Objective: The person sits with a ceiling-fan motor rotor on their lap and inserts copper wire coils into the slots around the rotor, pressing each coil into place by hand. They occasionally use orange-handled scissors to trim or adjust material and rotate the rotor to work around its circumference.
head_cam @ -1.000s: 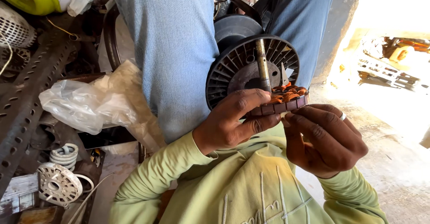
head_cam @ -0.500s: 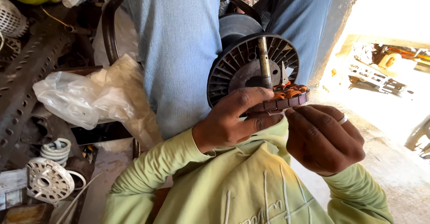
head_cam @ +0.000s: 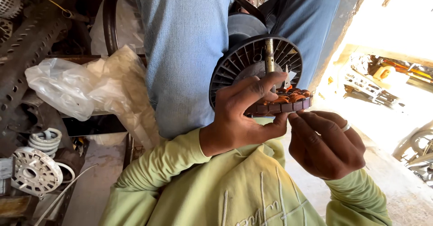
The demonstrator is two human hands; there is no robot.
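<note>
The view has been drifting slightly since a second ago. At frame centre, the left hand is keeping its grip clamped on the motor stator; the right hand is pinching the stator's lower edge, fingers together.

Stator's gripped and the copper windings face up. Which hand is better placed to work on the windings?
Probably the right hand: its fingertips sit at the rim of the stator, free of load. The left hand is clamped around the stator, steadying it near the shaft.
</note>
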